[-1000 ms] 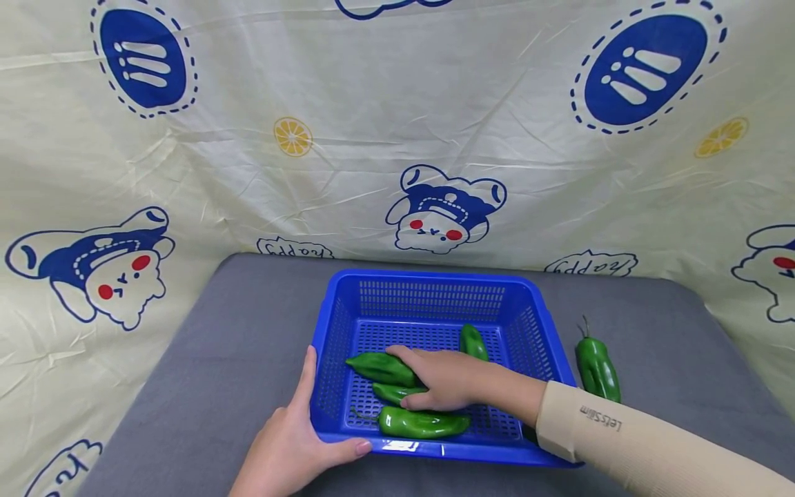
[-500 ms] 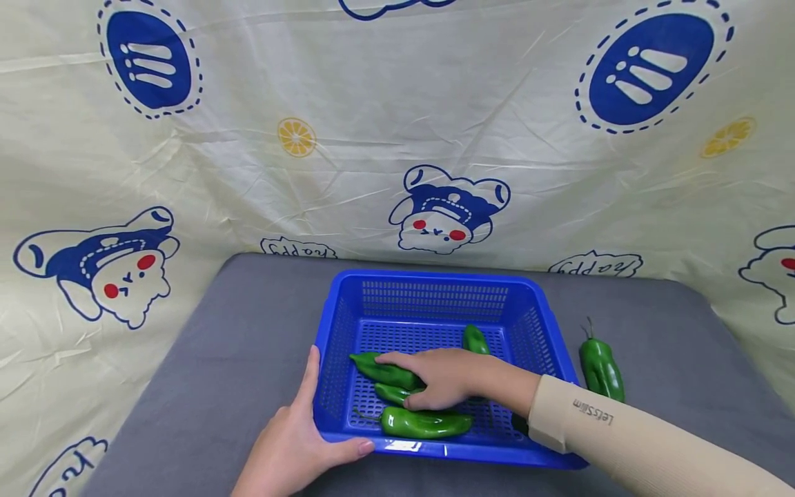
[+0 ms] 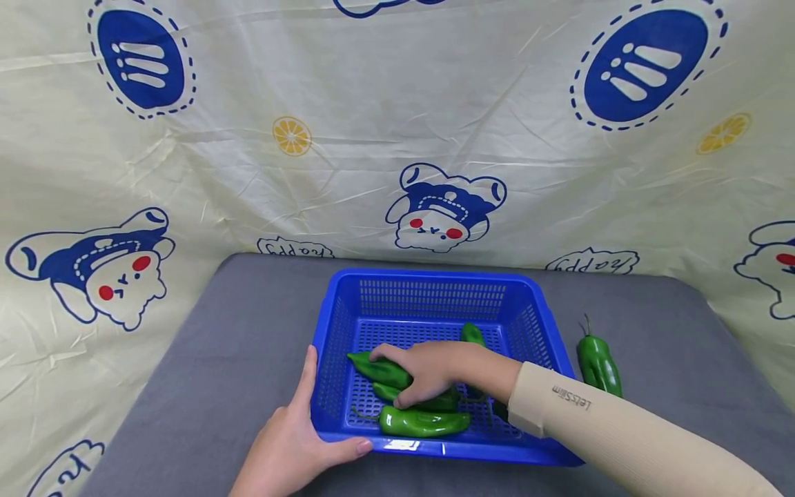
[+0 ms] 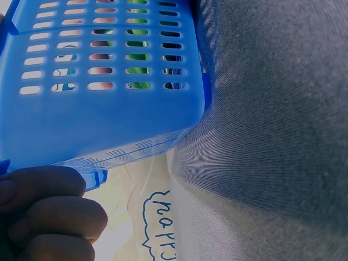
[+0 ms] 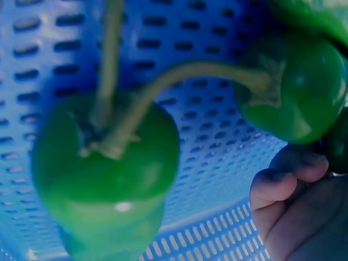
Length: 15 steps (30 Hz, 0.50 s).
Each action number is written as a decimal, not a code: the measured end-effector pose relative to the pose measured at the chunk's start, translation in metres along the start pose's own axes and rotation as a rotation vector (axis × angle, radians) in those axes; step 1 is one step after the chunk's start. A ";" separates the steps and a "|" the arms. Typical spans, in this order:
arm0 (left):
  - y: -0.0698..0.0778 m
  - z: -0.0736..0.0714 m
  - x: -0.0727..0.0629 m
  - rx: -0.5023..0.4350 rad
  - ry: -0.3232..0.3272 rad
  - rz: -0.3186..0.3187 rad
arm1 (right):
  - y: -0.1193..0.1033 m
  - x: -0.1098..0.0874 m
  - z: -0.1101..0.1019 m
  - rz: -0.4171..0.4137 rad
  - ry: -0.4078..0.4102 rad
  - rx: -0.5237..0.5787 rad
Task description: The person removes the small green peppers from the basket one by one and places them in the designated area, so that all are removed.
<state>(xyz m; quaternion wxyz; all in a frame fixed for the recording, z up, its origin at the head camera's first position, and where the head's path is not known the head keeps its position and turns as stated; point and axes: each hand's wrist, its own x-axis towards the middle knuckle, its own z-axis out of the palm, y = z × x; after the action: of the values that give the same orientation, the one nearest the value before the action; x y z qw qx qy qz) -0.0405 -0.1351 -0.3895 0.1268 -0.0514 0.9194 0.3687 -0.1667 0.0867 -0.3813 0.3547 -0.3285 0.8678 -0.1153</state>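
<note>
Since the earlier frame, the right hand [image 3: 428, 366] has slid slightly left across the basket, baring more of the middle pepper [image 3: 437, 400] beneath it. Well beyond both hands hangs a printed cloth [image 3: 348, 193], and under them spreads the grey worktop [image 3: 261, 310]. Just right of the left hand [image 3: 288, 442] stands the blue basket [image 3: 428, 275]; that hand grips its near corner, thumb on the near rim, forefinger straight along the side. A beige sleeve [image 3: 609, 428] runs back from the right wrist over the basket's edge.

Smallest are the peppers. Left pepper [image 3: 379, 369] lies under the right forefinger, front pepper [image 3: 422, 422] just nearer than the thumb, back pepper [image 3: 472, 334] beyond the wrist, and outside pepper [image 3: 599, 366] right of the basket, past the sleeve. Right thumb and forefinger are spread over the left and middle peppers; whether they pinch either, I cannot tell.

My reading: the step in hand is handling peppers inside the steadied basket, and the next move calls for a sure hold on one without dragging its neighbour.
</note>
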 end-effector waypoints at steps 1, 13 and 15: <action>0.000 0.000 0.000 -0.001 0.000 0.001 | -0.001 0.001 -0.001 -0.003 -0.006 -0.008; -0.001 0.001 0.000 0.004 0.013 0.016 | -0.002 0.019 -0.008 -0.060 -0.123 0.039; -0.002 0.001 0.000 0.009 0.020 0.021 | -0.002 0.021 -0.008 -0.063 -0.131 0.047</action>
<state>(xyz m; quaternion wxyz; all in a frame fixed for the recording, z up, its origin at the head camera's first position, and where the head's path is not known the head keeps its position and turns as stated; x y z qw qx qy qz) -0.0396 -0.1355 -0.3913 0.1139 -0.0447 0.9227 0.3656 -0.1820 0.0713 -0.3855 0.4145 -0.3540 0.8290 -0.1249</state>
